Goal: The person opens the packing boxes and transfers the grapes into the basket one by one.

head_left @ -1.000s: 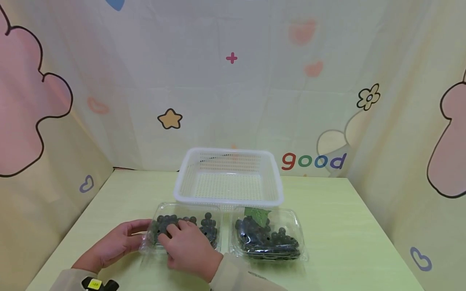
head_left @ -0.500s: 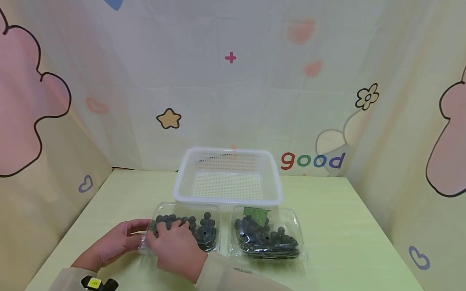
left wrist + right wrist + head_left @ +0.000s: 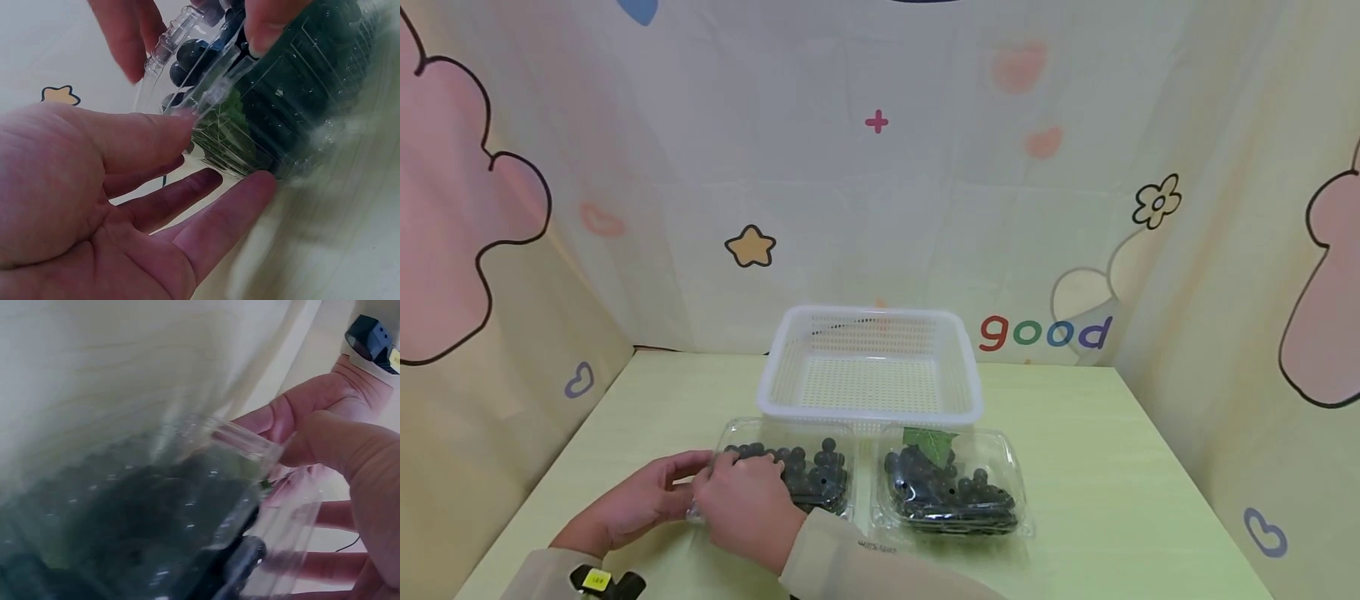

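A clear plastic box (image 3: 850, 442) of dark grapes (image 3: 820, 480) lies front left of centre. My left hand (image 3: 643, 502) holds its left end; in the left wrist view, that hand's thumb (image 3: 147, 140) presses the rim and its fingers lie at the box's side, beside a green leaf (image 3: 232, 125). Over the same end, my right hand (image 3: 748, 508) grips the edge, partly hiding the grapes. The right wrist view shows my right hand (image 3: 369, 481) with its thumb at the rim corner. Lid and base edges stand a little apart there.
A second clear box (image 3: 1009, 467) with dark grapes and a green leaf (image 3: 931, 444) stands just right of the first. Behind both is a white perforated basket (image 3: 973, 392) on the pale table (image 3: 1097, 467). A printed curtain (image 3: 820, 167) surrounds the table's back and sides.
My right hand has moved left along the first box to its left end, close to my left hand, uncovering more grapes. My left hand and both boxes have stayed put.
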`<state>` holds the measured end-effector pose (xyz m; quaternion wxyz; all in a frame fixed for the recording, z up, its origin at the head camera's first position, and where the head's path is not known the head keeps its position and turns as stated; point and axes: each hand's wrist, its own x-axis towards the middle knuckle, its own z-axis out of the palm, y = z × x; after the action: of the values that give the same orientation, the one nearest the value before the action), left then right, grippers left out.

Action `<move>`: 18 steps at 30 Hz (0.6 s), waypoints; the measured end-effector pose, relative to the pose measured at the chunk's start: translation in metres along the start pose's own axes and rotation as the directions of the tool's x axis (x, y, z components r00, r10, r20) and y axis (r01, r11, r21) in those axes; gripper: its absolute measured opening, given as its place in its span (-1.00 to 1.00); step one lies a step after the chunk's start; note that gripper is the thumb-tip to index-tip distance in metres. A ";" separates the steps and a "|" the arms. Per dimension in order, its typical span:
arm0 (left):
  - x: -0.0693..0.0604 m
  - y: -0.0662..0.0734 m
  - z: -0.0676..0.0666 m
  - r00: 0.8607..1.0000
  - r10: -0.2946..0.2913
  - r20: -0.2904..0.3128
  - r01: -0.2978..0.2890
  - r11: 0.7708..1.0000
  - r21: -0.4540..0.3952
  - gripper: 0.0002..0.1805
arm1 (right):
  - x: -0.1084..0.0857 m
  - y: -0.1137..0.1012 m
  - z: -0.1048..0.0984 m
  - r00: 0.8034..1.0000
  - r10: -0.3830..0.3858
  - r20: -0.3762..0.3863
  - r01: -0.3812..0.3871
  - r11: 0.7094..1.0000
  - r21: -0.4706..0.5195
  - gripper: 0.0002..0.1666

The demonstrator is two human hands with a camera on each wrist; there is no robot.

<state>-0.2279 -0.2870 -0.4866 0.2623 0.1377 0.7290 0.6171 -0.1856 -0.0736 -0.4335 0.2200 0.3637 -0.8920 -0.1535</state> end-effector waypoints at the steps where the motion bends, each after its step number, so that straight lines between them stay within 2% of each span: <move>1: -0.001 -0.001 0.000 1.000 0.004 0.001 -0.004 1.000 -0.005 -0.16 | 0.002 -0.001 -0.002 1.000 0.004 0.025 -0.005 1.000 0.018 -0.62; 5: -0.004 -0.005 0.000 1.000 0.023 0.018 -0.023 0.999 -0.023 -0.19 | 0.010 -0.005 -0.004 0.995 0.005 0.100 -0.015 0.995 0.101 -0.71; 8: -0.005 -0.005 0.001 0.999 0.039 0.023 -0.038 0.999 -0.027 -0.20 | 0.013 -0.006 -0.003 0.992 0.001 0.130 -0.019 0.990 0.142 -0.82; 18: -0.002 -0.002 0.001 0.996 0.083 0.024 -0.083 0.996 0.022 -0.23 | 0.020 -0.003 -0.007 0.984 0.038 0.172 -0.064 0.986 0.152 -0.87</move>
<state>-0.2254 -0.2881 -0.4878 0.2435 0.1780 0.7264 0.6175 -0.1932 -0.0909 -0.4230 0.1184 0.3425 -0.9258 -0.1075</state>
